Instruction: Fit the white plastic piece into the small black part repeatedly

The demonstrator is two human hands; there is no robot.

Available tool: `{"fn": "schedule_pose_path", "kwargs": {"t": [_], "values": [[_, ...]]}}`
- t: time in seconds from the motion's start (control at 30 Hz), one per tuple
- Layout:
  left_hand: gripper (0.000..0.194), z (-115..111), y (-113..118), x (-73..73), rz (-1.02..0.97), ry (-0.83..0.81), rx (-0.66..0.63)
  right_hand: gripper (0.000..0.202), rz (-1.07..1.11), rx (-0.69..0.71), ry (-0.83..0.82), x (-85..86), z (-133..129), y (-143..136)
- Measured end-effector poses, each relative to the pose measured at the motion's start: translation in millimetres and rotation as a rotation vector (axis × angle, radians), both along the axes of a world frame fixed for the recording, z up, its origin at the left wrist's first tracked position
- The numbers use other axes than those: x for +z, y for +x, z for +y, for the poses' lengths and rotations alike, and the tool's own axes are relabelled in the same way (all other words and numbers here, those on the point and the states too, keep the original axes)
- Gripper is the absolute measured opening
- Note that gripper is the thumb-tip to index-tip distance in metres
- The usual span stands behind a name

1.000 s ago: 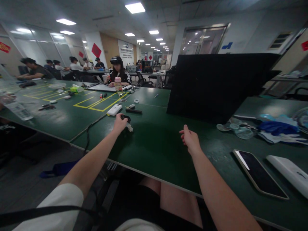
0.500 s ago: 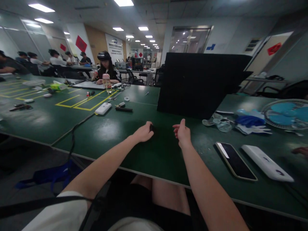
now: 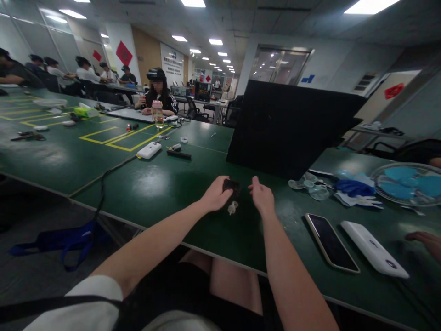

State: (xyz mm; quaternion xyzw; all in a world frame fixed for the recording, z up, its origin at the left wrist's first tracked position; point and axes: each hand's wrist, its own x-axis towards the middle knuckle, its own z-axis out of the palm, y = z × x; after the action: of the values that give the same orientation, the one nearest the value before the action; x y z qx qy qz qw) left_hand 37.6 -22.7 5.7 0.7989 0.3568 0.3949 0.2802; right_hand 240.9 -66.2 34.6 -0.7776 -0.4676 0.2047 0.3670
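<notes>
My left hand [image 3: 217, 194] is closed on a small black object [image 3: 233, 185], held low over the green table, and its exact kind is too dark to make out. Just below that object are a few small, pale, see-through pieces [image 3: 233, 208]. Whether they touch the table or hang from the object, I cannot tell. To the right of it is my right hand [image 3: 263, 198], its fingers partly bent and apart, with nothing visible in them. A gap separates it from the black object.
A large black panel [image 3: 285, 126] stands just beyond my hands. On the right lie a phone [image 3: 331, 242], a white power bank [image 3: 374, 248], gloves [image 3: 356, 191] and a fan [image 3: 409, 184]. Another person's hand [image 3: 425, 241] rests at the right edge. Left is a white device [image 3: 149, 150].
My left hand has moved right and turned, showing more of the black object. The clear pieces now show below it. My right hand's fingers are more bent. The view has shifted slightly.
</notes>
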Motion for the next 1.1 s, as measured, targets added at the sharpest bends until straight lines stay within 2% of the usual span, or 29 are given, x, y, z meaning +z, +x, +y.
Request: {"fn": "schedule_pose_path", "kwargs": {"t": [0.07, 0.13, 0.27, 0.33, 0.47, 0.53, 0.67, 0.83, 0.93, 1.0, 1.1], "values": [[0.034, 17.2, -24.4, 0.4, -0.044, -0.017, 0.165, 0.068, -0.231, 0.137, -0.078, 0.9, -3.2, -11.5], [0.033, 30.8, -43.8, -0.4, -0.024, -0.06, 0.285, 0.06, -0.368, 0.263, -0.134, -0.4, -5.4, -23.0], [0.042, 42.8, -60.4, -3.6, 0.052, -0.118, 0.371, 0.042, -0.464, 0.398, -0.212, -5.6, -5.1, -30.9], [0.045, 43.3, -60.4, -4.8, 0.064, -0.127, 0.358, 0.037, -0.445, 0.43, -0.221, -7.7, -3.4, -25.5], [0.047, 40.2, -57.3, -5.4, 0.081, -0.156, 0.315, 0.043, -0.381, 0.502, -0.241, -8.9, -1.9, -9.8], [0.047, 37.6, -56.4, -4.7, 0.086, -0.156, 0.3, 0.035, -0.382, 0.52, -0.243, -8.4, -2.5, -5.0], [0.047, 31.0, -54.1, -2.7, 0.084, -0.132, 0.203, 0.02, -0.403, 0.442, -0.224, -8.3, -2.8, -2.0], [0.048, 25.7, -48.3, -4.1, 0.134, -0.099, 0.102, 0.029, -0.371, 0.383, -0.169, -8.3, -0.1, -5.9], [0.05, 24.8, -45.5, -6.9, 0.188, -0.084, 0.061, 0.023, -0.353, 0.367, -0.069, -5.6, -1.1, -15.6], [0.05, 24.1, -44.4, -8.1, 0.209, -0.068, 0.027, 0.02, -0.331, 0.349, 0.059, -3.8, -3.7, -25.6], [0.049, 22.1, -43.2, -7.7, 0.233, -0.039, -0.03, 0.022, -0.257, 0.432, 0.243, -3.6, -8.6, -42.9]]}}
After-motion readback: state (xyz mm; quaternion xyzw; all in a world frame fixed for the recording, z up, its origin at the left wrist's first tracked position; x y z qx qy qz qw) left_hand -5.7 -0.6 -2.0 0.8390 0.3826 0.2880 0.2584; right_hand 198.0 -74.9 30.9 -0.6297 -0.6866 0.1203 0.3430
